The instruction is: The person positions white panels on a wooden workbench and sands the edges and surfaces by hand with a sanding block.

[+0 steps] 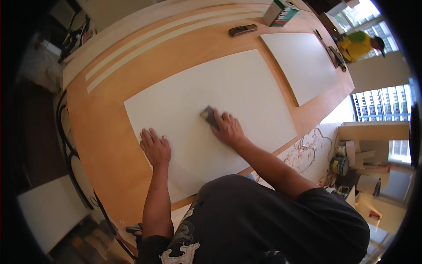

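A large white panel [197, 85] lies flat on an orange-brown wooden worktable [99, 138] before me. My left hand [156, 148] rests palm down on the panel's left edge, fingers slightly apart, holding nothing. Near the middle of the panel my right hand [228, 129] grips a dark grey block [210, 117], which looks like a sanding block and is pressed against the white surface. The block's left end has a pale patch and is a little blurred. The underside of the block is hidden.
Beyond lie a second white panel [300, 62], a hand plane [243, 30], a green and white can [280, 14] and two pale strips [138, 46]. Dark tools [336, 56] lie at the table's far right end, near a person in yellow [357, 46]. Black cables [67, 145] run along the left side; shavings [305, 148] litter the floor.
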### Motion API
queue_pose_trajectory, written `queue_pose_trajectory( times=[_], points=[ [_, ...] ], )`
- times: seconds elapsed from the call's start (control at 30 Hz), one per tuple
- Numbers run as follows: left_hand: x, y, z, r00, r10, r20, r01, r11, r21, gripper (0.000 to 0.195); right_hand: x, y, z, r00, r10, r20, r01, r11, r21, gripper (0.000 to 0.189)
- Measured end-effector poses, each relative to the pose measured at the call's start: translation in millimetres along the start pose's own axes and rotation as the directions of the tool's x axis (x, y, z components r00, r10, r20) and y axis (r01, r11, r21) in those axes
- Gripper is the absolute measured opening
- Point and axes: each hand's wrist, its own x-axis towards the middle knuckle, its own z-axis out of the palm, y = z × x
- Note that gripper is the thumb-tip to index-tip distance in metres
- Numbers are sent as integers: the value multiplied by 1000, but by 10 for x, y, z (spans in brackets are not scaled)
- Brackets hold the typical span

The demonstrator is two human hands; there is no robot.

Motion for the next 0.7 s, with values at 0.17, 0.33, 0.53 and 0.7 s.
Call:
queue_pose_trajectory(
  times=[0.17, 0.33, 0.53, 0.7],
  points=[
    [33, 35, -10, 998, 5, -65, -8, 999, -51, 62, 1323, 160, 38, 989, 148, -17, -149, 988, -29, 75],
    [16, -42, -24, 999, -12, -29, 10, 999, -49, 65, 2178, 237, 59, 973, 221, -66, -226, 970, -88, 76],
    [57, 30, -80, 999, -45, 18, 46, 997, -58, 66, 2712, 442, -47, 955, 260, -142, -277, 954, -112, 75],
    [36, 48, -64, 999, -33, 3, 33, 995, -92, 62, 2312, 367, -29, 961, 161, -227, -193, 973, -127, 70]
  ],
)
